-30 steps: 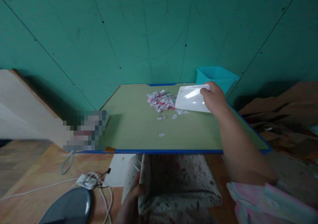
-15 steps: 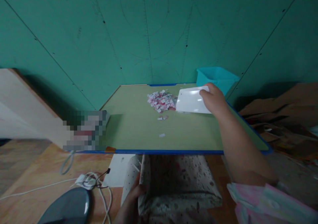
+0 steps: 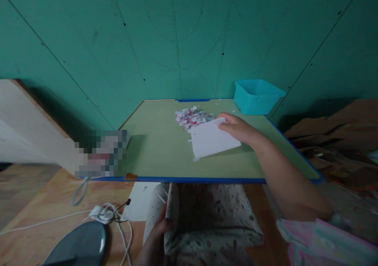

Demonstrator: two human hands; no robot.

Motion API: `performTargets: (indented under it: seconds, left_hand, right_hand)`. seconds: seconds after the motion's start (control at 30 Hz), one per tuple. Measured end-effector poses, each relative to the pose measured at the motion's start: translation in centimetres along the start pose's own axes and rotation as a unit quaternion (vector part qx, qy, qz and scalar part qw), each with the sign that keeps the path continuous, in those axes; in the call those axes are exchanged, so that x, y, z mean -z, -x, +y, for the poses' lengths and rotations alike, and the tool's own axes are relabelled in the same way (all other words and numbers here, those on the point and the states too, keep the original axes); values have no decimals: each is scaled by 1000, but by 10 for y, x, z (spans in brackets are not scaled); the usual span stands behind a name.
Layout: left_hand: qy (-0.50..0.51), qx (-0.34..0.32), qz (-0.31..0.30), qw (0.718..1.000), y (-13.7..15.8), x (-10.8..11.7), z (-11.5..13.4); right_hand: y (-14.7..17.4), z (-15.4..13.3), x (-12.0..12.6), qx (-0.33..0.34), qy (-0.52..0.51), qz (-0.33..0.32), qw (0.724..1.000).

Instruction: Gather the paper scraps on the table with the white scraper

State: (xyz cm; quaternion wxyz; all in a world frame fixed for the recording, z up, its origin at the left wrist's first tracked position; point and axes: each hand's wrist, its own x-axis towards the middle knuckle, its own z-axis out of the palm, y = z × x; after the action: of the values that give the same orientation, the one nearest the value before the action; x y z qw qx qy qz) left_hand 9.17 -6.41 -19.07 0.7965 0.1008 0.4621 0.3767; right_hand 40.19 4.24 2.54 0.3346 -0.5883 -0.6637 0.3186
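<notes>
My right hand (image 3: pixel 234 126) grips a thin white plastic sheet (image 3: pixel 214 140) by its upper right edge, fingers behind and thumb in front. The sheet is tilted, and its lower left corner meets a small paper scrap (image 3: pixel 196 159) on the tabletop. A heap of small pink and white paper pieces (image 3: pixel 190 117) lies just behind it, partly covered by the sheet. Below the table's front edge, my left hand (image 3: pixel 162 226) is closed on the left side of a spattered grey container (image 3: pixel 212 236) with an open top. Most of the left fingers are hidden.
The greenish table (image 3: pixel 165 159) has blue edging. A turquoise bin (image 3: pixel 256 100) stands at its back right corner, against the green wall (image 3: pixel 189 41). A blurred box (image 3: pixel 103 154) sits left. White cables (image 3: pixel 108 215) and a dark stool seat (image 3: pixel 79 244) are lower left; cardboard (image 3: pixel 333 120) lies right.
My right hand has drawn the white sheet toward me and left, from beside the heap to over the loose scraps in front. My left hand keeps its place on the container.
</notes>
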Motion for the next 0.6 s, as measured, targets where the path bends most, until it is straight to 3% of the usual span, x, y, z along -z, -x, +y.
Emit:
performTargets:
  seconds: [0.17,0.33,0.43,0.6]
  left_hand:
    - [14,12,-18,1000,26,-25,-1]
    - [24,7,-75,997,63,-55,1]
    - [19,-5,-91,996,68,-56,1]
    - [36,14,-48,998,43,-38,0]
  right_hand:
    - [-4,5,25,-36,162,157,974]
    - [-6,11,36,-39,175,266,947]
    - [-8,12,27,-5,101,263,959]
    - [-11,10,2,66,27,191,979]
